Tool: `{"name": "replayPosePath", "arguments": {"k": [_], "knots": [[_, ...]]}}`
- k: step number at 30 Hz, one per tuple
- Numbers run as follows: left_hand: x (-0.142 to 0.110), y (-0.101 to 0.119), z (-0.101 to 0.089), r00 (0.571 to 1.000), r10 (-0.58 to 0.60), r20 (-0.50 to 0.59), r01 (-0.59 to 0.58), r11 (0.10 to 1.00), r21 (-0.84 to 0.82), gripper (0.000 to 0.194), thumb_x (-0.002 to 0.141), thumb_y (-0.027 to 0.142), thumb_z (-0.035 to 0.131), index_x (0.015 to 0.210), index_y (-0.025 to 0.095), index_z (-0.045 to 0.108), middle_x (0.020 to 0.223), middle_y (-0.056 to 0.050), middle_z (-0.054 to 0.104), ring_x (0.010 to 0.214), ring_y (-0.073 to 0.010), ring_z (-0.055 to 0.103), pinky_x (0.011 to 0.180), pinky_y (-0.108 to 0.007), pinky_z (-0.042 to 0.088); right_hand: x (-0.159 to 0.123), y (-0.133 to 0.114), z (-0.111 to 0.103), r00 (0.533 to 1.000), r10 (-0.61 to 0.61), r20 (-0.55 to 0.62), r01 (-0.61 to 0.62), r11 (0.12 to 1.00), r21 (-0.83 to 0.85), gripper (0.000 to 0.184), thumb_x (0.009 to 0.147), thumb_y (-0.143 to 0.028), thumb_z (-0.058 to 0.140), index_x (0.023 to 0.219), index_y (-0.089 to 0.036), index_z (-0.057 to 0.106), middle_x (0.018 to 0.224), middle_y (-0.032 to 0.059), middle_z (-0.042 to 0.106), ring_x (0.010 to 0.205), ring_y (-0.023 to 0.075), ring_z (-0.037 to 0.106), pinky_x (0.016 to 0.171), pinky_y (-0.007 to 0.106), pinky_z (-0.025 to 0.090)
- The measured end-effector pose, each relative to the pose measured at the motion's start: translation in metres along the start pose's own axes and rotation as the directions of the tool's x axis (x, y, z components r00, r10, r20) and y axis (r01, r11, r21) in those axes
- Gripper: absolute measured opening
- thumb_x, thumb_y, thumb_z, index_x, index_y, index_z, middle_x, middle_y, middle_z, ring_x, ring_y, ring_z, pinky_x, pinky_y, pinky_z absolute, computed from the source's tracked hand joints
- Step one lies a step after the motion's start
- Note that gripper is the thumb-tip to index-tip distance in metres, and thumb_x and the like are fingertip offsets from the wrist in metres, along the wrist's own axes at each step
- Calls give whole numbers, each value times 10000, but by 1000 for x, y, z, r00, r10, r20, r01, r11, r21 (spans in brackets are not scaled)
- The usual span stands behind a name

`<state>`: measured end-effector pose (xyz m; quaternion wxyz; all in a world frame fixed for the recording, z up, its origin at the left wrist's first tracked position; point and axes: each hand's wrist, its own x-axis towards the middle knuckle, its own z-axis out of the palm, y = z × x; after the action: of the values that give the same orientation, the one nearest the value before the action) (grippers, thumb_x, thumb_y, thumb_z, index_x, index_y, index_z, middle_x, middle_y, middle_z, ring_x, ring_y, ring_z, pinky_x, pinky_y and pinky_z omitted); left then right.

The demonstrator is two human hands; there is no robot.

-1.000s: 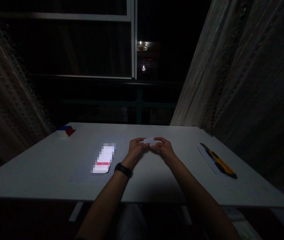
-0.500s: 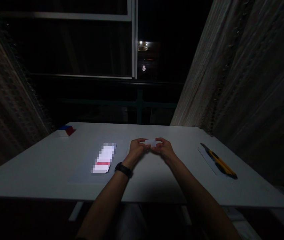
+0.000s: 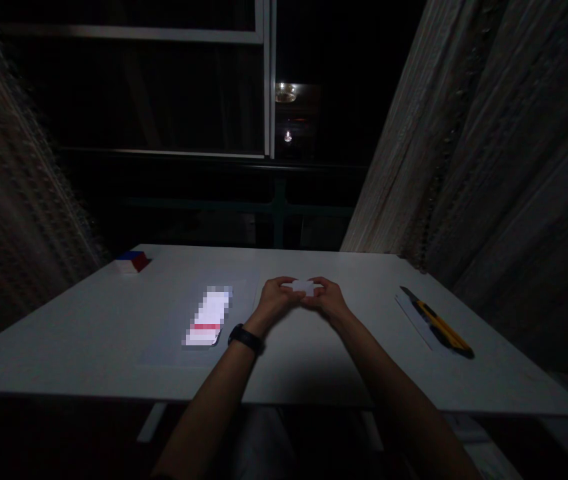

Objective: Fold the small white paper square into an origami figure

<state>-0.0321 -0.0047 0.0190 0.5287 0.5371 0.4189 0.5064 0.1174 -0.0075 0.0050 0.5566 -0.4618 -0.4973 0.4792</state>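
Note:
A small white piece of paper (image 3: 303,287) is held between my two hands over the middle of the white table (image 3: 309,360). My left hand (image 3: 277,297), with a black band on the wrist, pinches its left side between thumb and fingers. On the other side my right hand (image 3: 328,297) grips the right edge in the same way. Both thumbs are near each other at the paper's lower edge. Fingers cover the paper's ends, and the dim light hides any folds in it.
Left of my hands, a lit phone (image 3: 208,317) lies on a pale sheet (image 3: 164,353). A yellow and black utility knife (image 3: 441,327) rests partly over a white paper strip (image 3: 417,323) at the right. A blue, red and white block (image 3: 133,262) sits far left. Curtains (image 3: 394,147) hang beyond the table.
Both hands keep hold of the paper, their fingers shifting slightly around it. The phone, knife and block stay where they were.

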Motion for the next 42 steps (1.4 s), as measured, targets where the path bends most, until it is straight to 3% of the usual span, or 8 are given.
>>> {"name": "replayPosePath", "arguments": {"k": [12,21,28,32,37,42], "knots": [[-7,9,2,999,-8,49,5,998,65,557,438,228,803,948,77,635,505,-7,587,453,-112,535,438,-193,358,-3,-3,2,997,48,67,-49,999,10,539,328,-173,757,840,-165,590,445,-77,522,414,118,516,436,234,424],[-1,-1,2,994,93,-61,-77,971,228,472,490,242,764,931,103,669,479,21,551,429,-79,467,431,-182,322,-4,-2,7,998,33,46,-33,999,11,502,361,-179,743,829,-181,564,459,-85,519,418,108,508,441,226,414],[-3,0,-1,991,106,81,-121,970,209,620,502,284,763,1069,87,604,552,-13,584,481,-105,516,460,-191,359,-2,-4,-1,999,32,27,-33,999,35,492,365,-135,718,807,-199,511,391,-131,431,349,72,417,388,190,348],[-2,-1,-1,990,140,22,-140,954,266,540,538,284,729,1035,100,622,501,32,518,442,-76,442,445,-184,324,-2,-3,0,998,6,69,-9,999,43,497,381,-171,746,816,-200,508,444,-112,480,409,94,487,433,212,400],[1,-3,-2,968,240,-75,-196,908,369,439,587,257,673,1008,135,643,503,63,441,459,-68,386,466,-189,313,-4,-5,3,992,51,116,-62,994,90,542,346,-177,781,833,-189,543,518,-74,555,487,128,562,510,264,460],[1,-2,-4,976,205,-67,-163,905,393,501,580,259,673,1061,123,630,496,72,397,456,-68,355,465,-197,290,-5,-6,0,994,47,98,-56,994,92,525,353,-195,792,827,-179,567,515,-67,564,486,125,566,524,272,466]]}}
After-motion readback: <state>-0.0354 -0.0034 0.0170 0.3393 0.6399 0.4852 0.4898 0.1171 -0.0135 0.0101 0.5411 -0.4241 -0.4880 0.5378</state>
